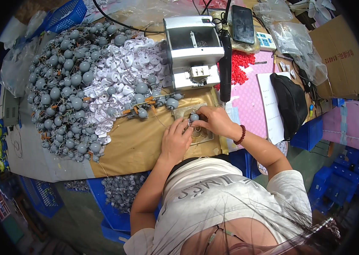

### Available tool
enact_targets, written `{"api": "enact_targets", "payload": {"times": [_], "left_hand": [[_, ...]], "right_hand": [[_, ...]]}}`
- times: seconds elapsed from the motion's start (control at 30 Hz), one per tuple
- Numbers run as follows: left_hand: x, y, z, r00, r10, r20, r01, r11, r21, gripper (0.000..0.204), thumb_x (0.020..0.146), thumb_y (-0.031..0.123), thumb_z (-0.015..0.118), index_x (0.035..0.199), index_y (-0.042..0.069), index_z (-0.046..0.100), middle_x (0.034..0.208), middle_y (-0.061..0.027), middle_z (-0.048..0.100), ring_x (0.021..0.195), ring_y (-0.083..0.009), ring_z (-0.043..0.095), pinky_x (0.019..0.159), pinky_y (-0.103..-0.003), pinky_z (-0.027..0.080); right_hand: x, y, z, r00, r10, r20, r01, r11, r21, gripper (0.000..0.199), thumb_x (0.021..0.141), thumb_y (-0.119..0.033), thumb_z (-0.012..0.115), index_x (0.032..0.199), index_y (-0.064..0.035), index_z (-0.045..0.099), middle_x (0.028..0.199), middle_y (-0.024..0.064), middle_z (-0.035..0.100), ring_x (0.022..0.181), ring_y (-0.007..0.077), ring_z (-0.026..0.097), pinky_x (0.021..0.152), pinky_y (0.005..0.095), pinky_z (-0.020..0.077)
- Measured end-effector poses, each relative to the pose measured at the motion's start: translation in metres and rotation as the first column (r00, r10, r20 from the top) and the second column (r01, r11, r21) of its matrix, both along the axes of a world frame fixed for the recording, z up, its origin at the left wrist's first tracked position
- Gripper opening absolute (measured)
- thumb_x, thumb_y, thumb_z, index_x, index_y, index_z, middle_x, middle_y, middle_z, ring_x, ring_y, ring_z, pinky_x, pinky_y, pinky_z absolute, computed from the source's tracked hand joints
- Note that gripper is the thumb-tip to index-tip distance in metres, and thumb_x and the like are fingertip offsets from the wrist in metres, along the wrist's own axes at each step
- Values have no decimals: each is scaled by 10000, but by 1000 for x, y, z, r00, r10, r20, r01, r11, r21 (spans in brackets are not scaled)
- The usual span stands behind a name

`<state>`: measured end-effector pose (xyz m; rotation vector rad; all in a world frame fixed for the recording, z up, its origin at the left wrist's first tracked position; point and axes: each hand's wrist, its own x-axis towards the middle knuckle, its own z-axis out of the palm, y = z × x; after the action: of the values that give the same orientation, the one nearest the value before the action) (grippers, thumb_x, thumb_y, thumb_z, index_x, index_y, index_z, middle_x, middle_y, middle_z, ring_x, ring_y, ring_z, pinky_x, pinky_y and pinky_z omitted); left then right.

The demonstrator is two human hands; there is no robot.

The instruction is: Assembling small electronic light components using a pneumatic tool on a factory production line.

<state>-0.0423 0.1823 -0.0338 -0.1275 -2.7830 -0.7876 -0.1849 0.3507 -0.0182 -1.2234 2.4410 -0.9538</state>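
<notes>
Close to the table's front edge, my two hands meet over a small clear plate [207, 135]. Between the thumb and fingers of my right hand [217, 122] is a small grey ball-shaped part [194, 117]. My left hand [175, 139] is closed against the lower side of that part; what its fingertips pinch is too small to make out. Just beyond my left hand lies a short row of grey balls [172, 103] with thin wires and orange-brown tabs.
Grey wired balls [69, 80] are heaped at left beside white plastic parts [124, 63]. A silver machine [194, 55] with a tray of tiny pieces stands ahead, a black stick-shaped tool [225, 68] beside it. Rightward are red parts [241, 63], a phone [243, 25] and a black pouch [289, 104].
</notes>
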Motion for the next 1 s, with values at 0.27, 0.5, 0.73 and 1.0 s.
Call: {"api": "enact_targets", "payload": {"times": [0.27,0.5,0.73,1.0], "left_hand": [[-19,14,16,987,151,46,-155,984,89,420,811,142,741,1215,101,635,1177,-70,633,1137,-294,576,910,-441,462],[-21,16,13,984,176,34,-177,984,26,424,803,156,741,1208,100,631,1115,-61,634,1100,-285,574,875,-440,466],[-25,19,14,984,175,17,-175,983,55,351,802,150,726,1138,103,641,1025,-69,622,994,-287,581,814,-437,466],[-23,17,9,982,182,57,-188,974,128,345,808,151,721,1141,98,648,1040,-80,638,967,-315,607,802,-451,478]], "right_hand": [[7,-1,4,990,-110,82,105,992,72,555,833,-394,794,1231,-79,570,781,95,676,676,296,667,583,398,503],[-59,0,18,735,-569,-368,361,788,-499,514,891,-105,706,1346,31,510,1188,201,590,1051,324,590,924,370,467],[-99,17,-5,816,-534,220,576,723,-383,532,887,-196,775,1311,30,547,1061,110,684,917,145,643,796,284,520],[-71,-25,126,983,-121,138,182,565,-805,585,864,130,632,1383,1,397,893,87,616,747,198,637,730,382,548]]}}
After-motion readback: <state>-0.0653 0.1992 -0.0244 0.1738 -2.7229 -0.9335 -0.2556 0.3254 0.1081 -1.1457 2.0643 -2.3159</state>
